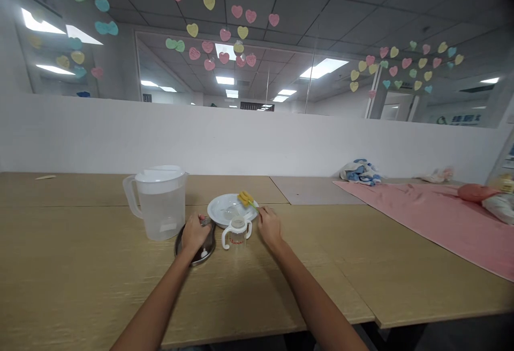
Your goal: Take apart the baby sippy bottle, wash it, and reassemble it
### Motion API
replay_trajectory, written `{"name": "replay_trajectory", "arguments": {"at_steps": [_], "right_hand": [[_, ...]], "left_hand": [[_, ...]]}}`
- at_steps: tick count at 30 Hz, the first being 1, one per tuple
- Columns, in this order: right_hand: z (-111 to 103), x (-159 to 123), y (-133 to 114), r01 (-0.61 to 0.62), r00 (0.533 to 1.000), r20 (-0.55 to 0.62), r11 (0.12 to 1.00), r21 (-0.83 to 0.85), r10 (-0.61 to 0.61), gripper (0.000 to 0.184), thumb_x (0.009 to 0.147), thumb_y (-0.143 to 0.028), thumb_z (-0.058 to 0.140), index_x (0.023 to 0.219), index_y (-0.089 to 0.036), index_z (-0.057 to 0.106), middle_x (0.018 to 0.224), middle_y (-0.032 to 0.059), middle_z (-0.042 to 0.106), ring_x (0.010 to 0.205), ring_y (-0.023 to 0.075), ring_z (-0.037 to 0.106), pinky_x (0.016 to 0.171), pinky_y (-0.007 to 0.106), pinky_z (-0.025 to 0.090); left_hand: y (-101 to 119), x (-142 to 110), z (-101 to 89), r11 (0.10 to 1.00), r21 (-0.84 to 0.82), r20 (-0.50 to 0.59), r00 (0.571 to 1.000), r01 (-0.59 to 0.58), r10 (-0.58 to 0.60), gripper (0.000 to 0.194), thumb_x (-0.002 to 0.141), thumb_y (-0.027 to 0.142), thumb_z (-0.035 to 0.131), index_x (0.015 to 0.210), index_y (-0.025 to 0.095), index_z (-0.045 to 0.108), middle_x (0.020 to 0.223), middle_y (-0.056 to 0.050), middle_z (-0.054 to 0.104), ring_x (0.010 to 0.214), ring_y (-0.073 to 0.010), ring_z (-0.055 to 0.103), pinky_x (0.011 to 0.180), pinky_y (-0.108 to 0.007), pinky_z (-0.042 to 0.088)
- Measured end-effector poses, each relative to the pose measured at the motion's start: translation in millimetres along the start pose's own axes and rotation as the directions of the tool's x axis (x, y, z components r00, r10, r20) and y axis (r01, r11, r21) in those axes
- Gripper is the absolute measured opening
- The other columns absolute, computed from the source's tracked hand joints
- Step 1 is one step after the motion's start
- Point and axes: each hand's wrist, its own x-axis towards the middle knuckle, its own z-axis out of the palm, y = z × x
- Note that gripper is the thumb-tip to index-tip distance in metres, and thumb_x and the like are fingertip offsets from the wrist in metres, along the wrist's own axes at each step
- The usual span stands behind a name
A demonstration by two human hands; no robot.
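My right hand (270, 227) is closed round the thin green handle of a bottle brush with a yellow sponge head (245, 198). The sponge head is over the right rim of a white bowl (217, 209), which has something clear in it. My left hand (195, 235) is closed over a shiny metal kidney-shaped tray (210, 244); what its fingers grip is hidden. A small white object lies in the tray's near end. Between my hands, in front of the bowl, stands a clear baby bottle (237, 237) with white side handles and red print, its top uncapped.
A large lidded plastic jug (163, 206) stands left of the tray. At the right lie a pink cloth (421, 217) and a crumpled blue-and-white towel (360, 172). A low white wall (257, 142) with glass above borders the table's back.
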Motion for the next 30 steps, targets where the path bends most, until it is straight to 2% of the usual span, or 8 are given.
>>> {"name": "replay_trajectory", "arguments": {"at_steps": [3,7,11,17,20,23,27,30], "right_hand": [[1,1,3,0.072,0.997,0.017,0.997,0.013,-0.072,0.035,0.077,-0.001,0.048,0.096,-0.021,0.069,0.091,0.0056,0.068,0.081,0.0191,0.057,0.07,0.027,0.041],[1,2,4,0.14,0.99,0.014,0.988,0.061,-0.141,0.037,0.076,-0.002,0.05,0.097,-0.025,0.07,0.095,0.003,0.069,0.079,0.0189,0.056,0.068,0.027,0.041],[-2,4,1,0.186,0.982,0.006,0.98,0.064,-0.187,0.033,0.078,-0.006,0.054,0.095,-0.029,0.07,0.092,0.0004,0.071,0.074,0.0181,0.055,0.069,0.029,0.038],[-8,7,1,0.159,0.987,0.009,0.977,0.143,-0.162,0.028,0.081,-0.012,0.056,0.094,-0.032,0.07,0.091,-0.0013,0.071,0.076,0.016,0.054,0.075,0.03,0.037],[-12,9,2,0.135,0.989,0.03,0.975,0.177,-0.143,0.025,0.081,-0.014,0.056,0.093,-0.031,0.071,0.088,0.0002,0.071,0.077,0.016,0.055,0.077,0.03,0.037],[-16,10,0,0.099,0.993,0.042,0.966,0.237,-0.112,0.024,0.08,-0.013,0.057,0.089,-0.029,0.072,0.084,0.0008,0.071,0.077,0.0162,0.056,0.079,0.03,0.038],[-21,9,-5,0.057,0.998,0.017,0.949,0.311,-0.066,0.026,0.074,-0.008,0.057,0.079,-0.028,0.074,0.076,-0.0002,0.071,0.074,0.0162,0.057,0.079,0.031,0.038],[-22,8,-9,0.056,0.998,-0.001,0.955,0.291,-0.059,0.028,0.07,-0.006,0.057,0.074,-0.028,0.073,0.072,-0.0021,0.071,0.07,0.0148,0.057,0.079,0.03,0.038]], "left_hand": [[3,-1,-1.0,1.0,0.005,-0.029,0.999,-0.03,0.03,0.013,0.073,0.028,0.053,0.081,0.019,0.052,0.082,-0.006,0.062,0.08,-0.0211,0.059,0.065,-0.028,0.041],[7,-3,-2.1,0.983,0.005,-0.127,0.975,-0.185,0.184,0.016,0.076,0.023,0.05,0.09,0.018,0.056,0.089,-0.006,0.061,0.089,-0.0205,0.058,0.078,-0.03,0.043],[8,-6,-2.9,0.956,-0.009,-0.157,0.945,-0.293,0.288,0.019,0.081,0.026,0.046,0.093,0.018,0.059,0.096,-0.007,0.062,0.096,-0.0229,0.055,0.086,-0.035,0.041],[10,-9,1.0,0.945,-0.011,-0.068,0.943,-0.327,0.326,0.03,0.085,0.039,0.042,0.103,0.022,0.06,0.111,-0.008,0.062,0.107,-0.0259,0.049,0.092,-0.042,0.035],[10,-10,5.8,0.942,-0.011,-0.008,0.942,-0.336,0.335,0.036,0.086,0.041,0.04,0.115,0.025,0.055,0.123,-0.008,0.057,0.118,-0.0282,0.042,0.097,-0.047,0.029],[8,-10,9.9,0.955,0.0,0.047,0.954,-0.298,0.298,0.043,0.087,0.042,0.037,0.125,0.023,0.048,0.129,-0.01,0.053,0.125,-0.0308,0.036,0.1,-0.053,0.022],[7,-10,11.3,0.948,0.02,0.053,0.948,-0.317,0.315,0.048,0.088,0.044,0.034,0.129,0.023,0.044,0.132,-0.011,0.051,0.128,-0.0322,0.033,0.102,-0.055,0.017],[8,-11,10.5,0.942,0.041,0.05,0.943,-0.332,0.33,0.047,0.088,0.044,0.034,0.127,0.022,0.046,0.129,-0.012,0.053,0.127,-0.0309,0.034,0.103,-0.053,0.015]]}}
